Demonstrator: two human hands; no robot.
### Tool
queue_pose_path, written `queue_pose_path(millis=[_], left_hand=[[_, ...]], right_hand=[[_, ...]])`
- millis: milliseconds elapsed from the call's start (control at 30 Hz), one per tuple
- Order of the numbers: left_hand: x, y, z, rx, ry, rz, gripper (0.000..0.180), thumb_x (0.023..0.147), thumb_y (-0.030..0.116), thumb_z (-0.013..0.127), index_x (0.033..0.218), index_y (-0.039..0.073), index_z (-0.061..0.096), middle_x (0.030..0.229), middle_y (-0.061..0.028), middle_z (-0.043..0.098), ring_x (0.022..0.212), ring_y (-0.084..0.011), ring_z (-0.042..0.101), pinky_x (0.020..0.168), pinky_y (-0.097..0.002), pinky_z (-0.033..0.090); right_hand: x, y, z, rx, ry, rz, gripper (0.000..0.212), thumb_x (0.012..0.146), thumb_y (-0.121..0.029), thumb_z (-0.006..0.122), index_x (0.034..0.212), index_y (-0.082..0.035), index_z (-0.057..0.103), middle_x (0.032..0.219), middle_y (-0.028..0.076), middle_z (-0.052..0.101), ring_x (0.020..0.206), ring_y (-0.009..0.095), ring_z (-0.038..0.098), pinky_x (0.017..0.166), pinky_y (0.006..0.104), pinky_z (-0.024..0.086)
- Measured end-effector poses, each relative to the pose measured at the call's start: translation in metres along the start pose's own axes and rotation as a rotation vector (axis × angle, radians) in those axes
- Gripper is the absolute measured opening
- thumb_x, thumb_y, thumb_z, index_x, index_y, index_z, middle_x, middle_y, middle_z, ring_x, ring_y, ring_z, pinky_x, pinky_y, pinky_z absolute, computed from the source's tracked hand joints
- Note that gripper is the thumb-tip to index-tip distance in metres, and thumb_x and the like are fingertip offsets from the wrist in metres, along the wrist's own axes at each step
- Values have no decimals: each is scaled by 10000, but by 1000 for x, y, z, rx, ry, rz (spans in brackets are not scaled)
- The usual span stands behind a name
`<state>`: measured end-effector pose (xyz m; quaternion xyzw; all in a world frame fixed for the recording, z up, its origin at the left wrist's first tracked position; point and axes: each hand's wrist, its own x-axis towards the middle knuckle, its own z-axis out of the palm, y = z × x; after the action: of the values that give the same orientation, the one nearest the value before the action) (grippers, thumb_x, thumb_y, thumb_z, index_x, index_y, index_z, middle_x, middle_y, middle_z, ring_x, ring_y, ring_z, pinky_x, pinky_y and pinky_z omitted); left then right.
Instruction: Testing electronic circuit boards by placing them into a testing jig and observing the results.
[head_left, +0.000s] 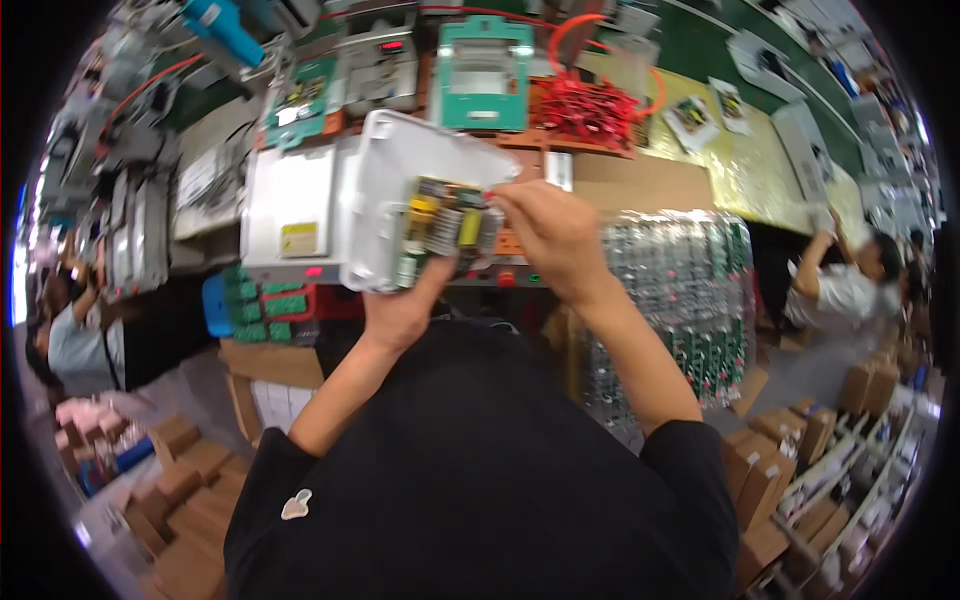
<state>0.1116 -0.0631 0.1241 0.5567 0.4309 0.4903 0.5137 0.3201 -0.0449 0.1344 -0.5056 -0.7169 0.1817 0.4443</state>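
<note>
Black-sleeved, the left grip (395, 318) is closed on the lower edge of the circuit board (440, 225), tilted against a white plastic case (372, 200). The right grip (560, 235) is pinched together at the board's two o'clock; I cannot tell what it holds. It looks like close fitting work, calling for a steady board. Beyond, from the board: red parts (585, 112) at two o'clock, wrapped boards (675, 265) past three, cartons (190, 485) past seven.

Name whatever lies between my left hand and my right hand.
The head view shows a partly yellow electronic assembly there, and a small red piece at the fingertips of the right hand.
</note>
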Motion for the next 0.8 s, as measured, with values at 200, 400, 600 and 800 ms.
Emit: queue_pose_path(millis=[200,400,600,800], left_hand=[[18,-16,-1,-391,-197,-400,522,899,97,712,1370,-6,511,1256,-82,629,1148,-190,607,998,-335,481],[48,-33,37,-430,-548,-821,453,1021,243,584,1385,-10,492,1199,-124,656,1020,-177,656,834,-305,563],[23,-28,-9,-312,-567,-546,456,1012,197,583,1396,-34,495,1189,-141,670,998,-200,668,816,-323,566],[40,-7,-105,72,-180,-203,317,956,88,637,1255,-17,635,1121,-81,712,967,-124,670,802,-269,528]], right_hand=[[-38,13,-38,410,36,629,306,976,-193,630,1224,-15,655,1082,101,720,937,166,673,842,314,524],[-99,52,-65,1072,196,1066,380,946,-155,587,1247,78,585,1110,143,690,966,221,691,881,373,560],[-127,230,-189,920,826,877,320,928,-84,570,1197,89,562,1144,196,649,1004,321,667,822,424,586],[-87,261,-283,951,1076,1169,600,1058,-288,447,1541,6,246,1551,251,358,1458,371,337,1199,474,331]])
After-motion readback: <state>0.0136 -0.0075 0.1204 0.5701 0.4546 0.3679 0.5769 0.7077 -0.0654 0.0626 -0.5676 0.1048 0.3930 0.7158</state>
